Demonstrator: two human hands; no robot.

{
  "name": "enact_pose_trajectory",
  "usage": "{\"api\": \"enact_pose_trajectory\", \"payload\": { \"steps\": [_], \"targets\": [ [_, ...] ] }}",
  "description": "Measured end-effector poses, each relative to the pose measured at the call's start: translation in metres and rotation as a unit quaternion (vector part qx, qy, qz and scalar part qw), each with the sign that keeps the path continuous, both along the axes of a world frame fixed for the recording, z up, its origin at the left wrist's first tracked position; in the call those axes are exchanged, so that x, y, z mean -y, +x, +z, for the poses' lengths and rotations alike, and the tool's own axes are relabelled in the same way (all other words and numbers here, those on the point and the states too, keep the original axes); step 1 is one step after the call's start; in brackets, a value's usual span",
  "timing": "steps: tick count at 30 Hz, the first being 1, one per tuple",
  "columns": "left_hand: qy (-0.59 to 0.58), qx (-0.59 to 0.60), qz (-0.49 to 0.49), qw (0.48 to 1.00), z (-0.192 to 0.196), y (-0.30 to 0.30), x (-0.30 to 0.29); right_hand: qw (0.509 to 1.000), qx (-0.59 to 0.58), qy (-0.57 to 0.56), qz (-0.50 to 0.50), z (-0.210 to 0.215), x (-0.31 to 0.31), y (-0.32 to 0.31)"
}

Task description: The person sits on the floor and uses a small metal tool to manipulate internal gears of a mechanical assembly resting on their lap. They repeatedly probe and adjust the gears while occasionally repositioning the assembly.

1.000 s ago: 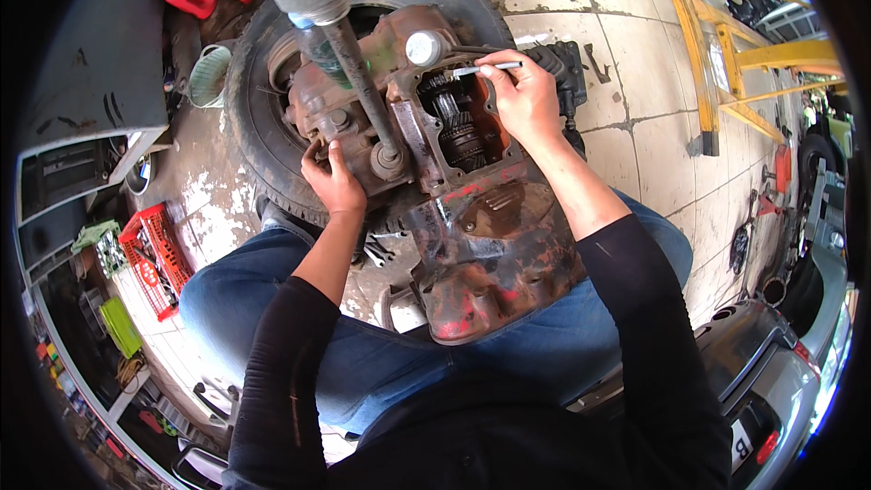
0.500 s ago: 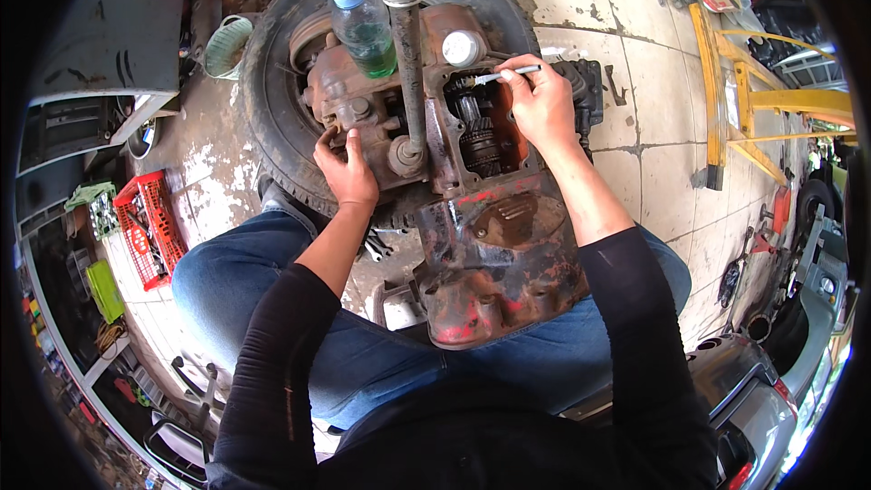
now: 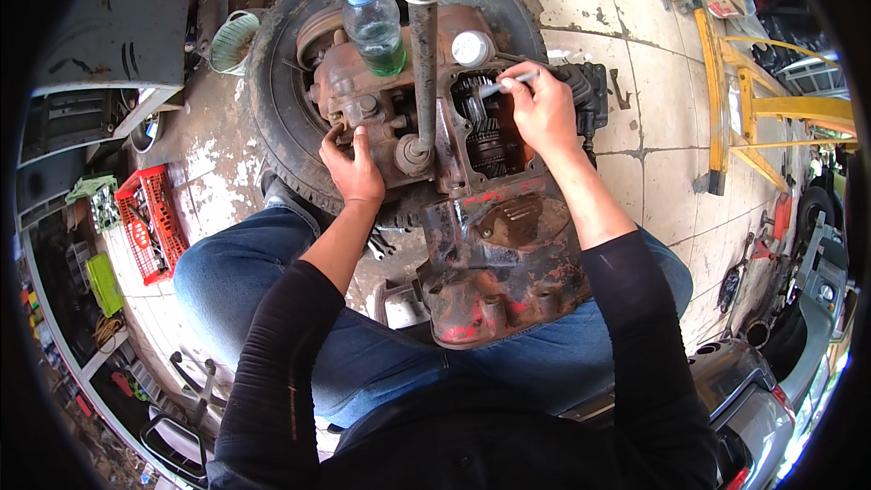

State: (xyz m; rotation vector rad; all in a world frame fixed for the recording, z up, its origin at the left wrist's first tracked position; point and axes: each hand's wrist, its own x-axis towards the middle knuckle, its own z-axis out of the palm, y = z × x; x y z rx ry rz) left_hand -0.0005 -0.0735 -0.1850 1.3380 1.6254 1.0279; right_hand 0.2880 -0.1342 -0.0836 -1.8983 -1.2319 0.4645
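A rusty gearbox housing (image 3: 499,286) lies between my knees and over a tire, with dark gears (image 3: 487,147) showing in its open cavity. My right hand (image 3: 547,115) pinches a small brush (image 3: 513,83) by its pale handle, its head lowered into the cavity's upper part over the gears. My left hand (image 3: 357,172) grips a rounded casting at the housing's left side, thumb on top and fingers curled around it. Between my hands rises a metal lever (image 3: 423,73). A blue-capped bottle of green liquid (image 3: 375,32) and a small white-lidded container (image 3: 471,49) stand on the housing.
The big tire (image 3: 272,100) lies under the housing's far part. At left are a green basket (image 3: 233,44) and a red crate (image 3: 150,225). A yellow metal frame (image 3: 714,82) stands at right, with car parts (image 3: 817,281) beyond it. Several wrenches (image 3: 379,247) lie by the housing.
The brush has tilted, and its handle points less to the right. My left hand keeps its place on the casting. The whole view has shifted slightly.
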Motion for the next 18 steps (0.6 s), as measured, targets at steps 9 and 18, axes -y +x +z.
{"api": "enact_pose_trajectory", "payload": {
  "steps": [9,18],
  "targets": [
    [-0.006,0.003,-0.001,1.000,-0.001,0.001,0.001,0.998,0.010,-0.063,0.000,0.022,0.000,-0.009],
    [-0.005,-0.002,0.000,1.000,-0.003,-0.003,-0.001,0.989,0.047,-0.137,0.012,0.032,-0.005,-0.011]
  ]
}}
